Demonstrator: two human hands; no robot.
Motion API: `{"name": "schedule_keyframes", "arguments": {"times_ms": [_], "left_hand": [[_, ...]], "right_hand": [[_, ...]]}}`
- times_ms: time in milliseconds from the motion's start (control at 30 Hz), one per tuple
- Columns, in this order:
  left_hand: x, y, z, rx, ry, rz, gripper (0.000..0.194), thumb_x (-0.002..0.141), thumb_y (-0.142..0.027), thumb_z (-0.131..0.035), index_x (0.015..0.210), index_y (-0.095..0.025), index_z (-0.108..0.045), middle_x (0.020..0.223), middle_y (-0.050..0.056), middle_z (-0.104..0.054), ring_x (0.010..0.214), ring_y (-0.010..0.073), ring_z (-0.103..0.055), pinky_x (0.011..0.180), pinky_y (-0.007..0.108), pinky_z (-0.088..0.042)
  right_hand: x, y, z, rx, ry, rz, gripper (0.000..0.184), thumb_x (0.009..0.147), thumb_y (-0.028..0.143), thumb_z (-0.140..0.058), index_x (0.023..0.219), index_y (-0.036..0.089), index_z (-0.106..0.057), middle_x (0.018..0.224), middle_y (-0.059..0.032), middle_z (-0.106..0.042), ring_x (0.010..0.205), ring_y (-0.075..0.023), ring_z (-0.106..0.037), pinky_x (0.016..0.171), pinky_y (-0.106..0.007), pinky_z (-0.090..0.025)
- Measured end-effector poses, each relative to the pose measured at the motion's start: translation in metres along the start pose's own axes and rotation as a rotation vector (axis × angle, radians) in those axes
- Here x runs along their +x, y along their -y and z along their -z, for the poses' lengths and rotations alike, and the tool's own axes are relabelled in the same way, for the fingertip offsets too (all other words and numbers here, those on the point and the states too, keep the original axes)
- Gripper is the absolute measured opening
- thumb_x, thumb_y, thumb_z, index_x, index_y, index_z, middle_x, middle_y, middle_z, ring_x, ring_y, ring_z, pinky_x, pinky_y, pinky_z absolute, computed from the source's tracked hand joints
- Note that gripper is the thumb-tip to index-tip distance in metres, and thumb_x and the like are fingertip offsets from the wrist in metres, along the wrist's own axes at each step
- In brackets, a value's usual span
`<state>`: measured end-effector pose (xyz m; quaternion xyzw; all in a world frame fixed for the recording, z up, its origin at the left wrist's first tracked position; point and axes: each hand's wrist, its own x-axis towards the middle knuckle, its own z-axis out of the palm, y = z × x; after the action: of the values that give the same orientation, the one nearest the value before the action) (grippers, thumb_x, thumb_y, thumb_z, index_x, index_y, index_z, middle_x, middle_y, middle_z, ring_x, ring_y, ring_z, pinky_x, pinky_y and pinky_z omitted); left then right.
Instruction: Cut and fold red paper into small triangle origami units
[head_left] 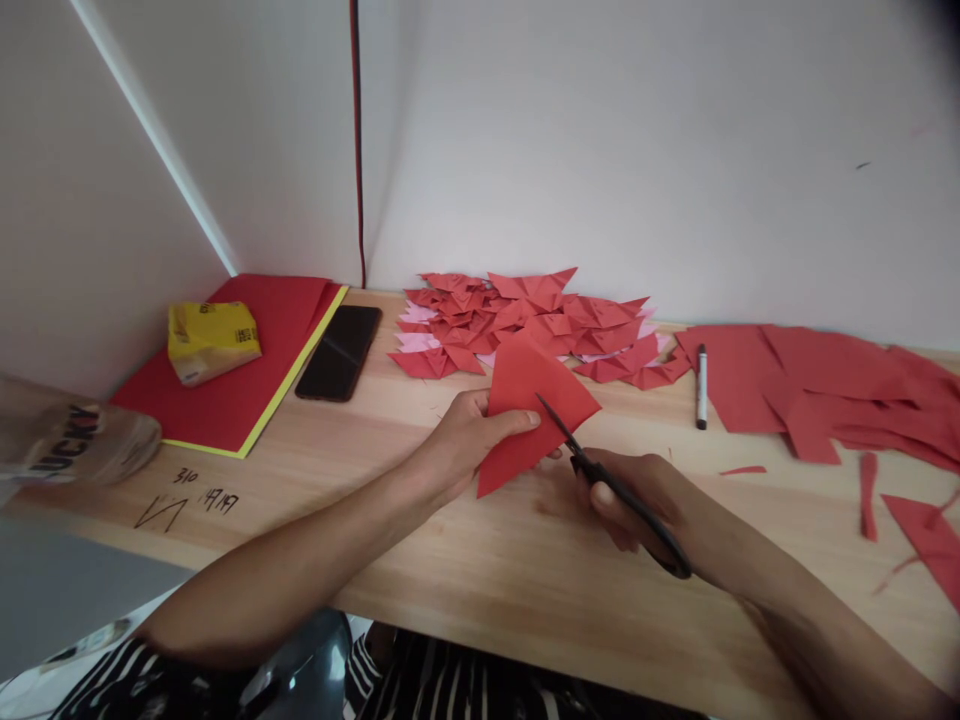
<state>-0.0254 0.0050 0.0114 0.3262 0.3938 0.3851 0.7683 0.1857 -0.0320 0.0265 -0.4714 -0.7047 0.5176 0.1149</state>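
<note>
My left hand (pixel 474 437) pinches a piece of red paper (pixel 529 385), its thumb lying on the front and the other fingers behind the sheet. The paper is raised over the table, its pointed corners showing at the right and bottom. In my right hand (pixel 637 495) is a pair of black-handled scissors (pixel 574 442), gripped by the handles. Their blades lie across the right part of the paper, pointing up and left. Whether the blades are parted cannot be made out. Behind the paper is a pile of folded red and pink paper shapes (pixel 525 325).
Red sheets (pixel 187 400) with a yellow edge lie left, under a yellow packet (pixel 214 340). Beside them is a black phone (pixel 340 352). A clear plastic bottle (pixel 90 440) lies far left. A marker (pixel 702 388), red paper pieces (pixel 817 385) and scraps (pixel 868 497) are right. A wall stands behind.
</note>
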Motion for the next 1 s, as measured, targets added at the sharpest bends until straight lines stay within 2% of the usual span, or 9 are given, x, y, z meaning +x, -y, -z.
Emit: {"name": "schedule_keyframes", "arguments": {"times_ms": [233,533,700,867,1000], "left_hand": [[0.001,0.0,0.001,0.004,-0.005,0.011,0.018,0.071,-0.021,-0.074,0.084,-0.009,-0.069,0.078,0.011,-0.074,0.068,0.0206,-0.072,0.065,0.028,-0.056],[0.0,0.0,0.002,-0.01,0.01,0.004,0.019,0.07,-0.021,-0.075,0.084,-0.009,-0.07,0.077,0.011,-0.074,0.067,0.0199,-0.071,0.067,0.029,-0.056],[0.001,-0.001,0.002,0.021,0.027,0.011,0.024,0.074,-0.028,-0.073,0.087,-0.009,-0.07,0.081,0.011,-0.074,0.069,0.0195,-0.07,0.067,0.029,-0.054],[0.007,-0.001,0.006,-0.02,-0.085,-0.148,0.019,0.075,-0.029,-0.073,0.084,-0.014,-0.068,0.084,0.005,-0.071,0.075,0.0124,-0.064,0.07,0.022,-0.047],[0.009,-0.002,0.009,-0.001,-0.105,-0.178,0.015,0.072,-0.027,-0.074,0.072,-0.014,-0.067,0.074,0.001,-0.067,0.066,0.0091,-0.058,0.064,0.02,-0.044]], "right_hand": [[-0.002,0.005,-0.001,0.023,-0.026,-0.009,0.047,0.094,0.052,-0.046,0.06,0.019,-0.045,0.052,0.0014,-0.052,0.048,-0.0101,-0.044,0.048,-0.024,-0.033],[0.001,-0.008,-0.004,0.081,-0.03,-0.105,0.035,0.092,0.048,-0.051,0.071,0.019,-0.051,0.048,0.0039,-0.053,0.044,-0.01,-0.045,0.045,-0.023,-0.029],[0.002,-0.008,-0.002,0.099,-0.022,-0.12,0.036,0.09,0.048,-0.053,0.068,0.02,-0.049,0.045,0.0042,-0.051,0.042,-0.0106,-0.044,0.043,-0.023,-0.028],[0.002,-0.005,0.001,0.076,-0.052,-0.128,0.036,0.089,0.046,-0.054,0.064,0.02,-0.047,0.045,0.0041,-0.051,0.043,-0.0109,-0.045,0.044,-0.024,-0.03],[0.001,-0.008,0.002,0.082,-0.044,-0.121,0.037,0.089,0.047,-0.053,0.064,0.02,-0.048,0.044,0.0042,-0.05,0.042,-0.0106,-0.043,0.044,-0.024,-0.029]]}}
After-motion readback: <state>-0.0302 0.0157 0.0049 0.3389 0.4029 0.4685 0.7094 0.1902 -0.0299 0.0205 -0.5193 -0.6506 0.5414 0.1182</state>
